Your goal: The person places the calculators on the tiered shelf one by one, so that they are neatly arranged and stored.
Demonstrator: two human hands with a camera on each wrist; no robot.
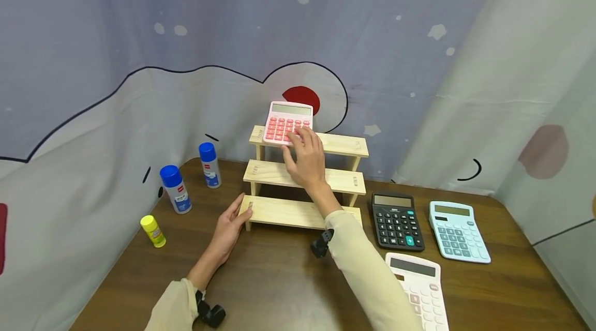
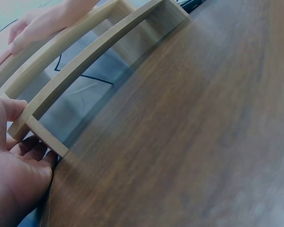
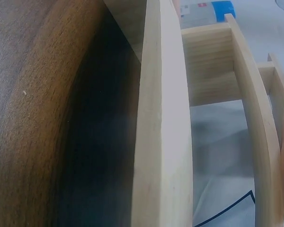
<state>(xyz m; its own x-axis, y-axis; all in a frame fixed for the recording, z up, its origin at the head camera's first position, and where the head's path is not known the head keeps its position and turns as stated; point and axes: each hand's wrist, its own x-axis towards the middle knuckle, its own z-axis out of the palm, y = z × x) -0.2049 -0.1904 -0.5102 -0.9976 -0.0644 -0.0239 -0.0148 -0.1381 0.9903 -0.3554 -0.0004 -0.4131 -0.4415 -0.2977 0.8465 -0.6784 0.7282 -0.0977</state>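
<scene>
A pink calculator (image 1: 287,123) leans back on the left part of the top step of a three-step wooden stand (image 1: 304,178). My right hand (image 1: 307,160) reaches up over the stand, its fingertips on the calculator's lower right keys and its thumb by the bottom edge. In the left wrist view the right hand (image 2: 49,23) shows beyond the upper step with its fingers extended. My left hand (image 1: 229,227) grips the left end of the lowest step, thumb on top. The left wrist view has the left hand's fingers (image 2: 35,150) curled around that end's side support.
Right of the stand lie a black calculator (image 1: 397,221), a light blue calculator (image 1: 459,231) and a white calculator (image 1: 419,289). Two blue-capped spray cans (image 1: 177,191) and a yellow glue stick (image 1: 153,231) stand at the left on the brown table (image 1: 274,279). A patterned curtain (image 1: 223,108) hangs behind.
</scene>
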